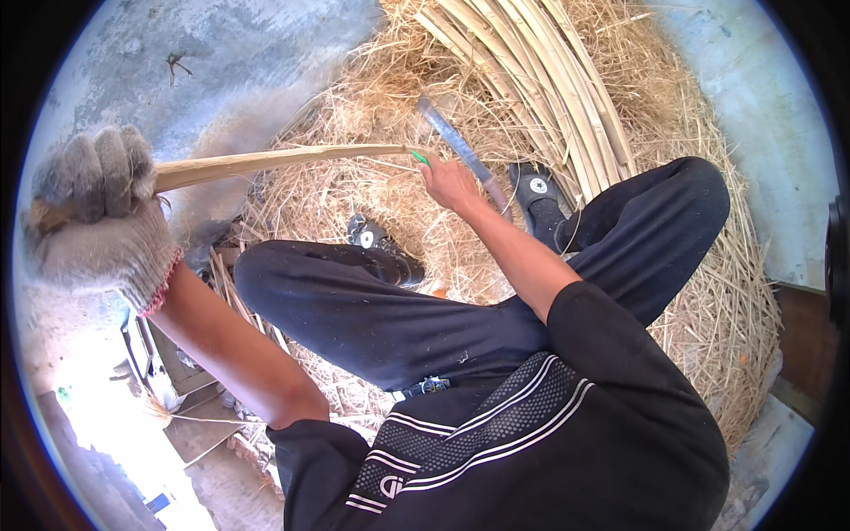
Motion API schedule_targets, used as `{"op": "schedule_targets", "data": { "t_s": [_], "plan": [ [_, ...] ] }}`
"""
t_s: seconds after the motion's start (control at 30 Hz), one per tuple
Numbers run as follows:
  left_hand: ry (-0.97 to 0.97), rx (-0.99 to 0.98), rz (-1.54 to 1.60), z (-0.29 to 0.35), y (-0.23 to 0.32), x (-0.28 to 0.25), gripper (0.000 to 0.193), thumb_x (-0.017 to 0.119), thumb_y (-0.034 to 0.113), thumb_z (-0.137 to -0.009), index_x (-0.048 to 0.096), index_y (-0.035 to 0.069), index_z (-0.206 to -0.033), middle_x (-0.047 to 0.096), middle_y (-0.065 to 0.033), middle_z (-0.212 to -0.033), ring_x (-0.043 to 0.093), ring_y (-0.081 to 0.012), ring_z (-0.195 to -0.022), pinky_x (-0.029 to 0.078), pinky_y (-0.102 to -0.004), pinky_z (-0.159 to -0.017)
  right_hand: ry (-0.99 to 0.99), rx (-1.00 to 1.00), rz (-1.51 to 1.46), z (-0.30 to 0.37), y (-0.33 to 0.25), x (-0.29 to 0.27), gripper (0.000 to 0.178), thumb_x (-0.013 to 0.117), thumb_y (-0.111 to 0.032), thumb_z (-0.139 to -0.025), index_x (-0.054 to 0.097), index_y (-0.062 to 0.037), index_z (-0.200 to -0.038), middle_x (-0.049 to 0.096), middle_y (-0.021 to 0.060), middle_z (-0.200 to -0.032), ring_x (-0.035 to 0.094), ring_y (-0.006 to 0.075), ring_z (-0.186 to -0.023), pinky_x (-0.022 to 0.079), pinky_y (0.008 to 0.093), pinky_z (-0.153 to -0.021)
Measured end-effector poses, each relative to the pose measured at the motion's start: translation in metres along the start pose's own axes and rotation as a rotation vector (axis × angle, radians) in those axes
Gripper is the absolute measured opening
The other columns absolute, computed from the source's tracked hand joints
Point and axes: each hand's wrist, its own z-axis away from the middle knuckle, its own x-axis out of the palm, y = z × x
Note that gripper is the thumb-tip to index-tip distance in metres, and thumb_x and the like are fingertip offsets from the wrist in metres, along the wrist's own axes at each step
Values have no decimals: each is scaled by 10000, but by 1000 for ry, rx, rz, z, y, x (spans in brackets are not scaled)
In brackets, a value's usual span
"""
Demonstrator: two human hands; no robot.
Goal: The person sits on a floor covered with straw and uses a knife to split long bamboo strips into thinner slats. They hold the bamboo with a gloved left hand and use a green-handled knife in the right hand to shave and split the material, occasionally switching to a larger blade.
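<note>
My left hand point(97, 199), in a grey knitted work glove with a red-edged cuff, is wrapped around the thick end of a long pale wooden strip point(266, 160), which looks like split bamboo. The strip runs across to the right, level with my knees. At its thin far end, my bare right hand point(452, 184) is closed, with a small green object point(419, 157) showing at the fingertips; its kind is unclear. A long metal blade point(456, 144) slants past just beyond my right hand, its brownish lower end near my right shoe point(537, 188).
Straw-like shavings point(354, 115) heap around my feet and behind me on the right. A bundle of curved pale strips point(540, 80) lies beyond my right shoe. Thin sticks and clutter point(190, 407) sit at lower left, beside a bluish-grey concrete floor point(239, 44).
</note>
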Motion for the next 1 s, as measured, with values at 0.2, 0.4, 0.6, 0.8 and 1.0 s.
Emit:
{"op": "schedule_targets", "data": {
  "t_s": [0.2, 0.4, 0.6, 0.8, 1.0],
  "plan": [
    [-121, -33, 63, 8, 5, 24, 431, 462, 404, -905, 378, 180, -547, 337, 8, -452, 295, -116, -368, 284, -272, -372, 12, 14, 103, -21, 30, 7, 340, 421, -311, -1014, 562, -51, -1183, 675, 265, -940, 659, 433, -946, 520, 530, -806],
    [158, -38, -123, 18, 4, 44, 419, 444, 376, -899, 342, 165, -552, 272, 12, -464, 242, -112, -377, 255, -272, -375, 51, 53, 339, -54, 36, 41, 260, 476, -162, -960, 562, -15, -1156, 700, 215, -939, 701, 387, -817, 554, 540, -690],
    [344, -45, -210, 27, 5, 69, 334, 339, 317, -858, 292, 165, -563, 235, 14, -489, 200, -95, -384, 227, -284, -380, 256, -303, 1156, -75, 35, 28, 286, 548, -135, -921, 551, 13, -1166, 684, 165, -855, 685, 263, -709, 550, 497, -537],
    [543, -11, -273, 27, 5, 86, 322, 364, 292, -854, 321, 161, -564, 272, 29, -478, 209, -88, -360, 216, -266, -377, 231, -474, 1280, -70, 37, 16, 294, 541, -152, -927, 550, 25, -1162, 661, 163, -824, 657, 261, -676, 520, 467, -515],
    [559, 52, -385, 31, 5, 73, 296, 407, 259, -821, 326, 151, -557, 286, 16, -460, 200, -88, -354, 211, -257, -351, 226, -463, 1452, -72, 47, 2, 183, 502, -131, -963, 546, -68, -1129, 662, 104, -794, 669, 205, -674, 493, 346, -477]
  ]
}}
